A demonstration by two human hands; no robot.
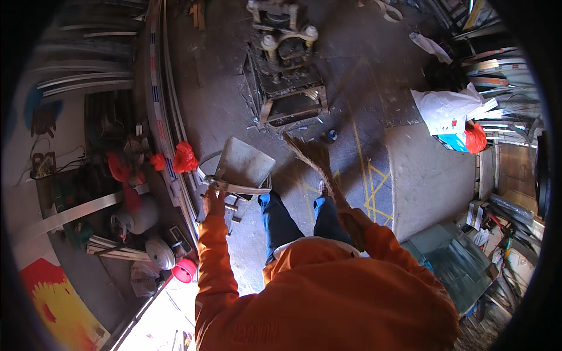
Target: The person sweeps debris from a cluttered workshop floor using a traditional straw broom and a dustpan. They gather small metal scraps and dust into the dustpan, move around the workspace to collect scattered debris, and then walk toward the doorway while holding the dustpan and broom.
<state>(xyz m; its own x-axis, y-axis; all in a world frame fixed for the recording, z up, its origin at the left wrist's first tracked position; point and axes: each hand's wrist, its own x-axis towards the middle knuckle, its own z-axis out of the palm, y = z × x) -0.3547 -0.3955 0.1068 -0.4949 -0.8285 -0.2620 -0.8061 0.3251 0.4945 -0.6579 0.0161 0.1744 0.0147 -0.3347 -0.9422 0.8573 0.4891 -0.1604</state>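
My left hand (213, 203) is closed at the near left corner of a grey metal dustpan (246, 162), by a pale bar along its near edge. The square pan is held low in front of my left leg. In my right hand (356, 221), closed around its shaft, is a rough brown broom (319, 167). It slants forward and left past my right leg, and a dark end of it sticks out below the hand. Its far part blends into shadow, so the bristles are hard to make out.
A heavy dirty machine on a stand (287, 76) is ahead, with scraps around its feet. Long metal profiles (167, 111) and red bags (184, 158) lie left. A white sack (448, 110), glass sheets (451, 263) and a flat board (430, 175) are right.
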